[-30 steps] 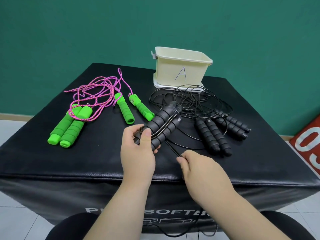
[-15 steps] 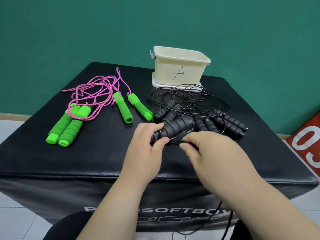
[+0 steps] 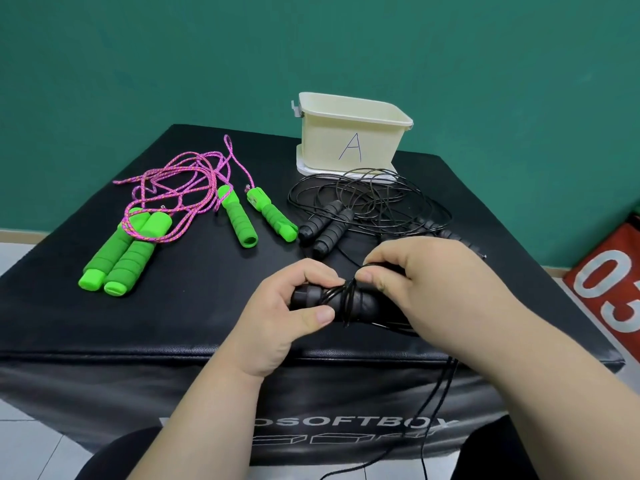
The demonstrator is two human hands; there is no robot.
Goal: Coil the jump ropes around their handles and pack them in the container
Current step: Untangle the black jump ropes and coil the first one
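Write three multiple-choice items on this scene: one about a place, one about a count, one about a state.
1. Where does the cream container stand?
A) at the far edge of the black platform
B) at the near edge
C) on the floor

2. How many green handles lie on the platform?
A) two
B) four
C) six

3. What is the left hand doing?
A) lying flat and open
B) gripping the black handles that have cord wound round them
C) reaching into the container

Answers:
1 A: it stands at the back, beyond the loose black cords.
2 B: one pair lies at the left, another nearer the middle.
3 B: its fingers curl round the handles while the right hand pinches the cord.
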